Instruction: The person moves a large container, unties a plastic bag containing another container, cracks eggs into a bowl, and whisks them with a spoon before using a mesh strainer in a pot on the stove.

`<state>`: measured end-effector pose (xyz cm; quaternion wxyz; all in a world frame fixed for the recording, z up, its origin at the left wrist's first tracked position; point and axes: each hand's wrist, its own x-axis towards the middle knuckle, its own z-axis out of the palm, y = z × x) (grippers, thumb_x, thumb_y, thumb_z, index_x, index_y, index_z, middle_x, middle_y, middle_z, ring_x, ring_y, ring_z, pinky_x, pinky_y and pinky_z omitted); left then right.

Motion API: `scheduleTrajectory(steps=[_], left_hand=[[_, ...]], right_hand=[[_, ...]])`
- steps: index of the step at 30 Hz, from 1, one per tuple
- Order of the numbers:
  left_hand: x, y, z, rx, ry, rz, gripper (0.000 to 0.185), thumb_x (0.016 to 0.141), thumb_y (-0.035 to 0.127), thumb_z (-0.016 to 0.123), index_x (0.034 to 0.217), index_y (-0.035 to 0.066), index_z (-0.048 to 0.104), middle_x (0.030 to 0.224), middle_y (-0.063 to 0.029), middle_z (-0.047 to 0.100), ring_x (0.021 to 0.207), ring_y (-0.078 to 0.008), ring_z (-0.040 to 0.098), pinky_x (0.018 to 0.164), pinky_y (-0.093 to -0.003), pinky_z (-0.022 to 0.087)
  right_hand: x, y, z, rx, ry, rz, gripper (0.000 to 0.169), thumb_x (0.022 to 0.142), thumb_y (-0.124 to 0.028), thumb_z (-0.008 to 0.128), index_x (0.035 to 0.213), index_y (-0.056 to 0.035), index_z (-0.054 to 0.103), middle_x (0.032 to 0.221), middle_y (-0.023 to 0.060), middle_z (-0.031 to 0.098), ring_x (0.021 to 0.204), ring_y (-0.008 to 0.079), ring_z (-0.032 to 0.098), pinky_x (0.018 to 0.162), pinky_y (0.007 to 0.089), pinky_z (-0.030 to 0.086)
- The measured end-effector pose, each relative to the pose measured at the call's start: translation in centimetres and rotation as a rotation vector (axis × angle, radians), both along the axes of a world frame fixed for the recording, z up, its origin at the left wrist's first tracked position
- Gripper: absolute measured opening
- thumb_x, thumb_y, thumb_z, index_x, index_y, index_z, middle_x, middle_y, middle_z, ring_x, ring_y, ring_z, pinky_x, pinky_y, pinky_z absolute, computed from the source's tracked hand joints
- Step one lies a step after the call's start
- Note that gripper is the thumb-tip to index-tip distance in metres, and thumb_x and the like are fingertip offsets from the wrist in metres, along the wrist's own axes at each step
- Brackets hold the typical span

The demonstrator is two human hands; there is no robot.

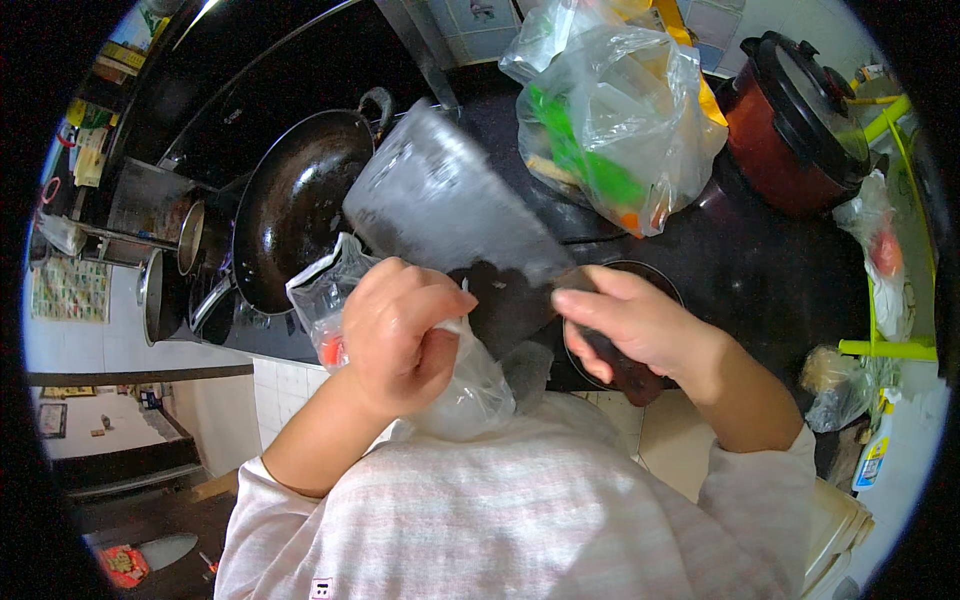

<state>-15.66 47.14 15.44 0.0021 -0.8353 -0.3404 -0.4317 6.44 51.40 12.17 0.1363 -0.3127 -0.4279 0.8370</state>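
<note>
My right hand (630,322) grips the dark handle of a broad cleaver (457,199). Its wide metal blade slants up to the left over the counter, blurred in places. My left hand (409,337) is curled on the gathered top of a clear plastic bag (480,382) close to my body. Another part of clear plastic with something red inside shows left of that hand; whether it is the same bag I cannot tell. The rim of a round vessel (671,283) shows behind my right hand, its contents hidden.
A black wok (300,202) sits on the stove at the left, beside smaller pans (161,296). Filled plastic bags (622,120) stand at the back of the black counter (772,300). A red-brown lidded pot (780,142) is at back right, near a green rack (892,349) and a spray bottle (872,457).
</note>
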Motion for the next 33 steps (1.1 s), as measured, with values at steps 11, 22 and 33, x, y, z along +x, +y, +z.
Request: scheduleTrajectory(steps=[11,22,33], left_hand=[[-1.6,-4.0,3.2,-0.628,0.132,-0.540,0.030,0.073,0.008,0.059,0.101,-0.001,0.060,0.077,-0.0100,0.064,0.070,-0.0241,0.063,0.060,-0.0338,0.050],[-4.7,-2.2,5.4,-0.599,0.329,-0.012,0.030,0.065,0.008,0.069,0.093,0.002,0.062,0.082,-0.0125,0.060,0.070,-0.0253,0.060,0.056,-0.0321,0.047],[-5.6,-5.5,6.1,-0.662,0.698,-0.740,0.035,0.079,0.021,0.058,0.107,0.000,0.058,0.099,-0.0111,0.062,0.078,-0.0194,0.063,0.054,-0.0289,0.050]], right_hand=[[5.6,-5.6,-2.6,0.279,-0.032,-0.853,0.015,0.084,-0.011,0.047,0.096,-0.0016,0.046,0.058,0.0078,0.050,0.042,0.0159,0.047,0.042,0.0266,0.040],[9.5,-12.7,-9.6,0.682,-0.892,-1.405,0.051,0.081,-0.010,0.061,0.127,-0.0001,0.040,0.110,0.0141,0.053,0.088,0.0205,0.056,0.071,0.0287,0.048],[14.5,-14.0,-16.3,0.715,-1.776,-0.868,0.049,0.083,-0.022,0.056,0.128,-0.0099,0.040,0.119,0.0231,0.049,0.103,0.0396,0.051,0.085,0.0432,0.043]])
